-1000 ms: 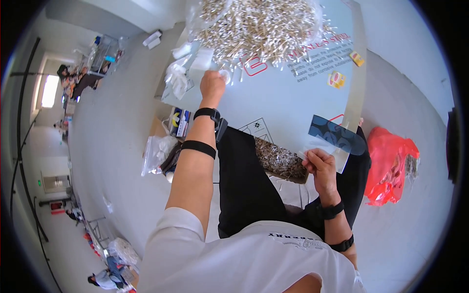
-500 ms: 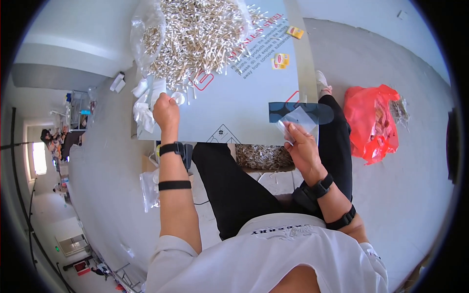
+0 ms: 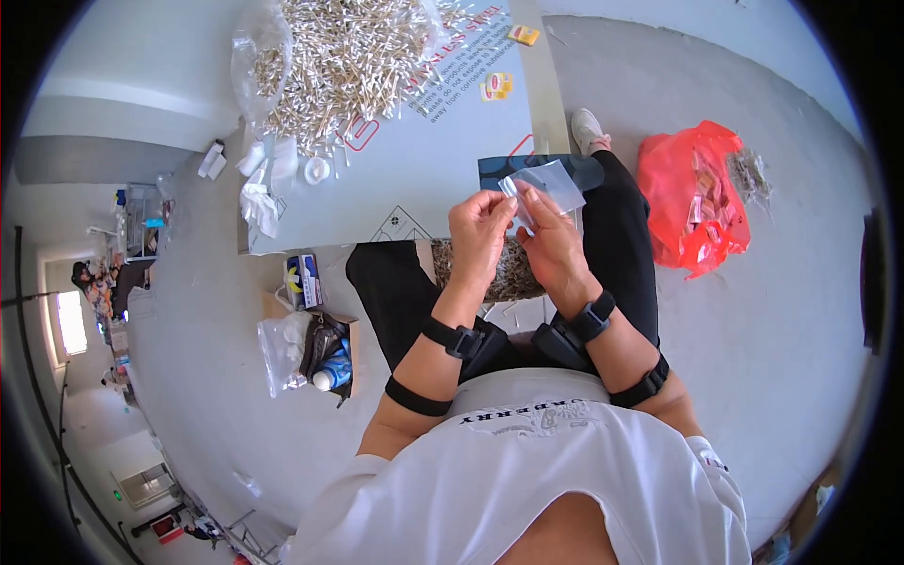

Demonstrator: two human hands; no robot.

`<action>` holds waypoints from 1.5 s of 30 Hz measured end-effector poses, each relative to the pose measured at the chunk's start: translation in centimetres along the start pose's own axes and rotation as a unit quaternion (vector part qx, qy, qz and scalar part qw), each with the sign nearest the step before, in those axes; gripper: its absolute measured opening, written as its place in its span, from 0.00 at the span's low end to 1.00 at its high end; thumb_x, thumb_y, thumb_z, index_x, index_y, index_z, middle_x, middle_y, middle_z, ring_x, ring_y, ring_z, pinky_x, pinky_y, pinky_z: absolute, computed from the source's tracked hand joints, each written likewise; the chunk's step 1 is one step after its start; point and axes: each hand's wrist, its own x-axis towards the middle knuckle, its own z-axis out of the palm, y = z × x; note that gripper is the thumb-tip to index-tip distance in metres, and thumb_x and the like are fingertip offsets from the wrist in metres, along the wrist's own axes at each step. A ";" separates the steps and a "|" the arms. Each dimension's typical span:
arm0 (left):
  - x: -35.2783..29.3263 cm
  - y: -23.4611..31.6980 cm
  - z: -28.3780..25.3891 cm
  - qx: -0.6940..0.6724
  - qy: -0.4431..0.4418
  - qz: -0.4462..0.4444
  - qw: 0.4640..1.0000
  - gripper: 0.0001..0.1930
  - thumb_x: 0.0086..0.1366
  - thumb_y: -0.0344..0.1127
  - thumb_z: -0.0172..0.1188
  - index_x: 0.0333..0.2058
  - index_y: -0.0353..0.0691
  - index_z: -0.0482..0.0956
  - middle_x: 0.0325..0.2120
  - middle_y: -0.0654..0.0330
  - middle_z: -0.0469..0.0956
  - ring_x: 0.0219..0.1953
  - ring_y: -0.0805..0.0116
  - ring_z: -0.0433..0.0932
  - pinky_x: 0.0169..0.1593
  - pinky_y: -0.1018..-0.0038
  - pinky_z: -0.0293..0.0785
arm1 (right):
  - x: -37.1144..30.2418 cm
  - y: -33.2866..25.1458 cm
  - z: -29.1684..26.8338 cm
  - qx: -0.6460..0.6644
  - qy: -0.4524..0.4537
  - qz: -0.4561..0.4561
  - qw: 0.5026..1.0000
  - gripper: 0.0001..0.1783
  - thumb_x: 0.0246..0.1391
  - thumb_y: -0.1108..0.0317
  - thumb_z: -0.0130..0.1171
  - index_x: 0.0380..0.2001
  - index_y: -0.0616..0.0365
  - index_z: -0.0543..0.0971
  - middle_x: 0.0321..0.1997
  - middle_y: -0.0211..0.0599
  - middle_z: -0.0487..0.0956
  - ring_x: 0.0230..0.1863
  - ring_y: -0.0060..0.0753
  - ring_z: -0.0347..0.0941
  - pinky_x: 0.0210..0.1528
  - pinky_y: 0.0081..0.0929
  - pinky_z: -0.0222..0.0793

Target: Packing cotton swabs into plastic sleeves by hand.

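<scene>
A small clear plastic bag (image 3: 556, 185) is held over the front right part of the table, its near edge between both hands. My right hand (image 3: 556, 247) grips it with thumb and fingers. My left hand (image 3: 478, 234) is closed, its fingertips pinched at the bag's left edge; whether they hold anything besides the bag I cannot tell. Beneath the bag lies a dark translucent sheet (image 3: 494, 171). A large heap of cotton swabs (image 3: 353, 71) spreads over the far left of the table, spilling from a clear plastic bag (image 3: 247, 80).
White crumpled tissue (image 3: 259, 209) and a small round white container (image 3: 316, 170) sit at the table's left edge. Yellow packets (image 3: 496, 87) lie farther right. A box of swabs (image 3: 499, 273) stands between my legs. On the floor are a red plastic bag (image 3: 673, 188) and a carton (image 3: 353, 363).
My left hand has come from the table's left side, by the round container, to the clear bag in my right hand. The view has shifted, showing more floor at the left.
</scene>
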 end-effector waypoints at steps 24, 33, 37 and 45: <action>-0.8 0.3 3.6 -0.048 -0.082 -0.059 0.994 0.09 0.59 0.28 0.65 0.22 0.37 0.75 0.16 0.69 0.68 0.16 0.81 0.61 0.20 0.81 0.58 | -1.3 -3.4 -5.2 -0.307 -0.081 -0.242 0.917 0.08 0.51 0.73 0.62 0.23 0.67 0.76 0.20 0.28 0.74 0.24 0.14 0.65 0.25 0.19 0.62; 0.2 -1.0 3.8 0.078 -0.069 -0.041 0.994 0.08 0.57 0.25 0.65 0.22 0.35 0.74 0.18 0.66 0.71 0.17 0.79 0.65 0.21 0.81 0.62 | -1.3 -6.0 -6.7 -0.341 0.023 -0.280 0.897 0.05 0.45 0.75 0.58 0.21 0.67 0.74 0.16 0.32 0.71 0.22 0.18 0.65 0.24 0.23 0.63; 0.8 -1.0 6.5 0.238 -0.050 0.214 0.946 0.08 0.51 0.19 0.61 0.30 0.36 0.75 0.24 0.60 0.73 0.23 0.70 0.72 0.28 0.75 0.69 | -1.2 -5.2 -7.2 -0.404 0.006 -0.345 0.847 0.05 0.45 0.75 0.59 0.22 0.66 0.75 0.17 0.38 0.71 0.21 0.21 0.66 0.25 0.25 0.64; 6.7 -2.3 9.5 0.264 -0.116 0.271 0.918 0.05 0.52 0.21 0.61 0.26 0.35 0.74 0.19 0.55 0.74 0.23 0.60 0.75 0.28 0.70 0.70 | -0.3 -5.6 -9.0 -0.022 0.164 -0.149 0.975 0.10 0.59 0.62 0.60 0.29 0.58 0.76 0.24 0.26 0.72 0.21 0.17 0.61 0.23 0.16 0.59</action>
